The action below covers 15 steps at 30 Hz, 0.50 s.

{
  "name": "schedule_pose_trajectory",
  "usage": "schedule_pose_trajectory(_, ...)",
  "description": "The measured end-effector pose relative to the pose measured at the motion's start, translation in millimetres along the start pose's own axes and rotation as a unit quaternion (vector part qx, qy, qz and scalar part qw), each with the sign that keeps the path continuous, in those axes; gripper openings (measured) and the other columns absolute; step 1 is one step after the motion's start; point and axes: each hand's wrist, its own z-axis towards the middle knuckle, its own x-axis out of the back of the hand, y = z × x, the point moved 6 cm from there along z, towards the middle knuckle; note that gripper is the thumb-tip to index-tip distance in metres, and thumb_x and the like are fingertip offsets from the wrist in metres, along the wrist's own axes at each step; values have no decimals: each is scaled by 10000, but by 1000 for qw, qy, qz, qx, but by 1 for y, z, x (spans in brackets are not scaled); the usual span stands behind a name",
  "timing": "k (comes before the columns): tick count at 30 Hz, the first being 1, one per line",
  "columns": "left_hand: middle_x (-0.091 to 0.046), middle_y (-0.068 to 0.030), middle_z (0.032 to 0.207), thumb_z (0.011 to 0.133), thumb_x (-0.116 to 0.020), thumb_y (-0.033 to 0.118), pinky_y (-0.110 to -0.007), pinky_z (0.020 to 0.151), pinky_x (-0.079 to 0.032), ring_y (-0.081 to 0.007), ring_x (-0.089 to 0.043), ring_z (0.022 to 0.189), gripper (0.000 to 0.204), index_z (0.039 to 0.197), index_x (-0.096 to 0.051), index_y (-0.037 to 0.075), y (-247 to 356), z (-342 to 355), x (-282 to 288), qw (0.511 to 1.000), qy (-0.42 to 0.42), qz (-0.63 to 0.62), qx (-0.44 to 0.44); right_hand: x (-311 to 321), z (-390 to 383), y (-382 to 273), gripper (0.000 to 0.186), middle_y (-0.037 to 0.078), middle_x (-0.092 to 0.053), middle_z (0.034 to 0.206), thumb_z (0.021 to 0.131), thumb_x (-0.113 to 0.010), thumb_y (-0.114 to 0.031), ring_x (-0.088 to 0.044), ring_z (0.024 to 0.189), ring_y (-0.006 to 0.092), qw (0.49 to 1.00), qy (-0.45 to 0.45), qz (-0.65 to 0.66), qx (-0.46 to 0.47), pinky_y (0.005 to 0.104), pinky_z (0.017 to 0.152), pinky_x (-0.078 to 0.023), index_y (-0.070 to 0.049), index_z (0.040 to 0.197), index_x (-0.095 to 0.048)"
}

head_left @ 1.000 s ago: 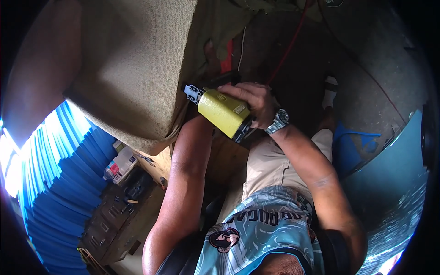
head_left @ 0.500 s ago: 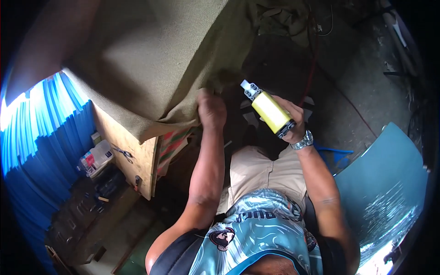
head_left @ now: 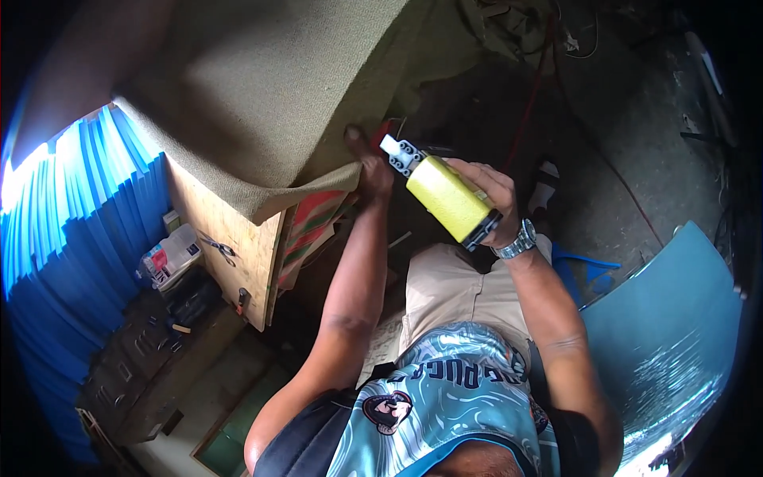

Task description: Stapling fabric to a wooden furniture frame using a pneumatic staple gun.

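Observation:
A large piece of coarse olive-beige fabric (head_left: pixel 270 87) drapes over a bulky form at the upper left, its loose lower edge folded out. My left hand (head_left: pixel 371 163) is closed on that fabric near its right edge, thumb up against it; the fingers are partly in shadow. In my right hand (head_left: pixel 494 195) is a yellow staple gun (head_left: pixel 451 199), gripped from its right side. Its pale metal nose points up and left, close beside my left hand. Red-and-green striped material (head_left: pixel 314 230) shows beneath the fabric's edge.
Scissors (head_left: pixel 220 249) lie on a wooden panel (head_left: pixel 238 274) below the fabric. Beside it stands a clear plastic box (head_left: pixel 173 254), with a blue pleated sheet (head_left: pixel 71 238) behind. A red hose (head_left: pixel 527 123) crosses the floor. A teal glossy panel (head_left: pixel 660 318) stands at right.
The staple gun has moved left, toward my left hand, and looks larger. My left hand has shifted slightly up, and the fabric's lower edge is raised, showing more striped material.

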Motion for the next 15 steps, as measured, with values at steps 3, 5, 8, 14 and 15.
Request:
schedule_pose_trajectory(3,-499,-174,1459,1073,-294,547,-408,1156,-321,-291,-461,1346,708,1477,-412,-23,-11,3,-3,1000,-4,-12,9,-8,4,2,735,160,-724,927,817,-624,-625,-701,815,350,1000,2,29,-8,406,735,-525,-11,1219,-661)
schedule_pose_trajectory(5,-500,-173,1457,1072,-301,545,-407,1154,-323,-288,-462,1344,705,1478,-412,-21,-18,7,-7,1000,-11,-23,17,-16,6,8,811,163,-724,937,830,-542,-708,-702,821,353,999,16,46,9,410,734,-528,-11,1228,-656)
schedule_pose_trajectory(8,-501,-170,1456,1070,-312,543,-405,1150,-326,-283,-464,1342,701,1480,-411,-17,-22,12,-1,998,-25,-39,31,-29,13,14,902,171,-724,953,830,-476,-787,-705,829,356,998,21,52,17,414,739,-533,-3,1241,-647)
schedule_pose_trajectory(14,-504,-166,1452,1066,-334,539,-401,1144,-331,-274,-468,1338,694,1484,-409,-10,-36,-3,0,996,-42,-67,51,-30,6,24,909,171,-723,951,844,-472,-793,-706,831,358,998,45,20,34,425,742,-540,3,1250,-639)
schedule_pose_trajectory(15,-505,-165,1451,1065,-337,538,-400,1143,-332,-273,-468,1338,693,1484,-408,-9,-36,-2,1,995,-46,-69,54,-32,9,25,909,171,-723,951,844,-472,-793,-706,831,358,998,48,21,33,425,742,-540,3,1250,-639)
